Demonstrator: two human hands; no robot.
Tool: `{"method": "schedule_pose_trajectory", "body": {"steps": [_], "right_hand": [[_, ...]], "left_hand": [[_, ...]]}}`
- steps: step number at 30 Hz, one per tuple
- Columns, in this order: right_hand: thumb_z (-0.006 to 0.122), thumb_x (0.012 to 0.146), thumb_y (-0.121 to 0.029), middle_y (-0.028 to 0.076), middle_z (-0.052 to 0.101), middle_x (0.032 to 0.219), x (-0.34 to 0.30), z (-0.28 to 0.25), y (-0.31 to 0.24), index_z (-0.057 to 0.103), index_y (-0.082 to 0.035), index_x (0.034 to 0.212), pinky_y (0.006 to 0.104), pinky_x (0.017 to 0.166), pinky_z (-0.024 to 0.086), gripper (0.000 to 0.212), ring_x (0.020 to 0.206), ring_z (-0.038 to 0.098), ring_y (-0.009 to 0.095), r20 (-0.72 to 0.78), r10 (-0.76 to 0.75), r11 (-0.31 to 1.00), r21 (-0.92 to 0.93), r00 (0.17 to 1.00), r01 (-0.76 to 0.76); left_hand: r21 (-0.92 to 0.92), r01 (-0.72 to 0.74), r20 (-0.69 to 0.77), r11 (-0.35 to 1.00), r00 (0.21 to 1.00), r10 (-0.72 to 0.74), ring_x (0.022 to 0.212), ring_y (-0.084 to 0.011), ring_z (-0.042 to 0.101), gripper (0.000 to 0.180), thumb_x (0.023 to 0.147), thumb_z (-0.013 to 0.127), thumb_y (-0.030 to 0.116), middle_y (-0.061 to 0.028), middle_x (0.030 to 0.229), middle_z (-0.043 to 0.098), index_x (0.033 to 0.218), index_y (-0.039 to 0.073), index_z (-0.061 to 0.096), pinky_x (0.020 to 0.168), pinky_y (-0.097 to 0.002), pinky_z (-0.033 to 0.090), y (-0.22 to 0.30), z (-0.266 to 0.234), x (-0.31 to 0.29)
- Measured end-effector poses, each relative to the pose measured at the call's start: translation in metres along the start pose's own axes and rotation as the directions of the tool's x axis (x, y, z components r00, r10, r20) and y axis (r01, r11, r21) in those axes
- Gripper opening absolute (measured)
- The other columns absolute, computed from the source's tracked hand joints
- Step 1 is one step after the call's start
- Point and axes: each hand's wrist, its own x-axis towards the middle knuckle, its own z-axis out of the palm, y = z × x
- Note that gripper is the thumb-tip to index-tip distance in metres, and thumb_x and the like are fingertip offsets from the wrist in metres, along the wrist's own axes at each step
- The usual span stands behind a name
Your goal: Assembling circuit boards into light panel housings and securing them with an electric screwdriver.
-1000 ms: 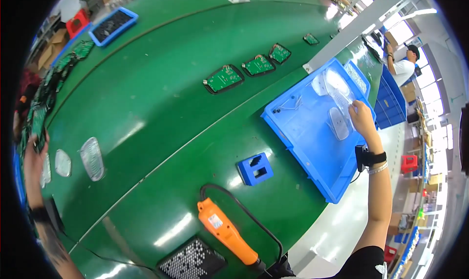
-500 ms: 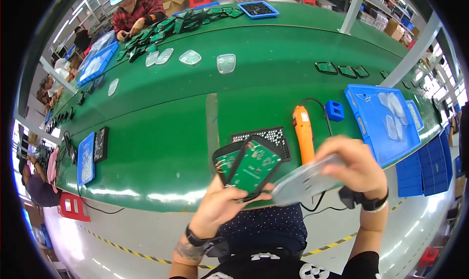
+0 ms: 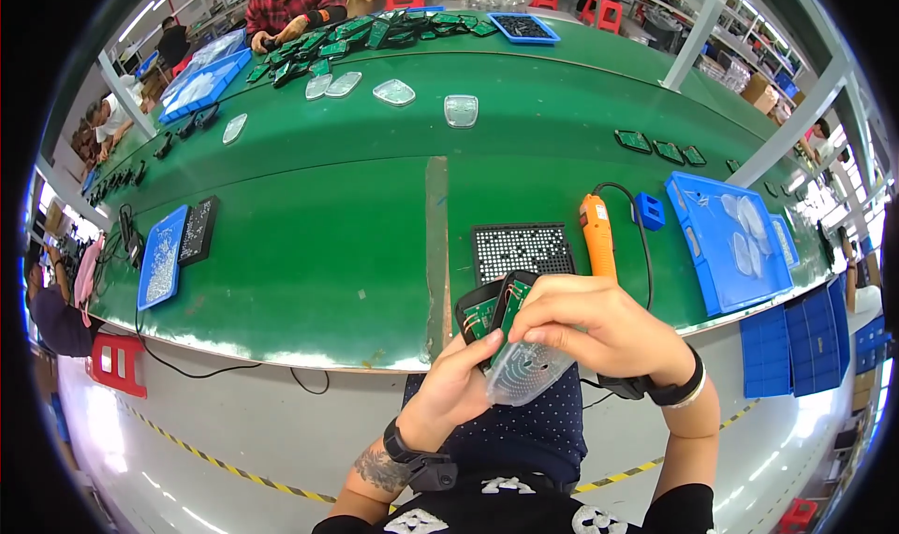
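My left hand (image 3: 448, 392) is closed around two black-framed green circuit boards, one (image 3: 478, 316) behind the other (image 3: 511, 302). They overlap just past the table's near edge. My right hand (image 3: 613, 328) grips a clear plastic cover (image 3: 526, 377) dotted with small holes. The cover lies over the lower part of the front board, touching or nearly touching it; my right fingers hide much of that board. Beyond the hands sits a black perforated tray (image 3: 524, 250) with small pieces in its holes. An orange electric screwdriver (image 3: 596, 233) lies beside it.
A blue holder (image 3: 649, 212) and a blue tray (image 3: 719, 291) with clear covers are at right. At left are a blue tray of small parts (image 3: 159, 281) and a black tray (image 3: 198, 230). A co-worker (image 3: 295, 5) handles piled boards (image 3: 328, 43) at the far side.
My right hand has moved left and brought the clear cover over the front board. The boards have tilted more upright in my left hand. The whole view has shifted a little.
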Motion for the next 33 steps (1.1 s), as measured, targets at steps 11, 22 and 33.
{"method": "schedule_pose_trajectory", "body": {"steps": [11,22,33], "right_hand": [[0.058,0.079,-0.002,0.007,0.052,0.081,0.001,0.001,0.023,0.061,-0.003,0.087,0.0296,0.068,0.042,0.008,0.077,0.052,0.022,-0.027,0.021,0.993,-0.115,0.999,-0.024],[0.051,0.085,-0.004,0.005,0.054,0.082,-0.004,-0.004,0.044,0.059,-0.001,0.087,0.0269,0.068,0.041,0.009,0.076,0.051,0.014,-0.205,0.104,0.985,0.155,0.973,-0.073],[0.068,0.074,-0.003,0.007,0.064,0.081,0.019,0.011,0.044,0.061,0.001,0.083,0.0244,0.066,0.050,0.013,0.072,0.063,0.014,-0.092,0.005,0.972,0.234,0.996,0.017]], "left_hand": [[-0.431,0.172,0.284,0.886,0.957,-0.048,0.108,-0.0276,0.052,0.038,0.092,0.039,0.013,-0.0174,0.121,0.048,0.129,0.002,0.035,0.091,-0.0451,0.043,-0.005,-0.006,0.014],[0.777,-0.190,-0.279,0.600,0.751,0.599,0.095,-0.0219,0.057,0.043,0.095,0.039,0.029,-0.0128,0.112,0.052,0.130,0.005,0.032,0.076,-0.0344,0.052,0.069,-0.106,0.013],[0.263,-0.166,-0.190,0.950,0.957,0.220,0.090,-0.0261,0.059,0.066,0.090,0.015,0.057,-0.0159,0.109,0.052,0.128,0.006,0.032,0.070,-0.0396,0.054,0.032,-0.007,0.023]]}}
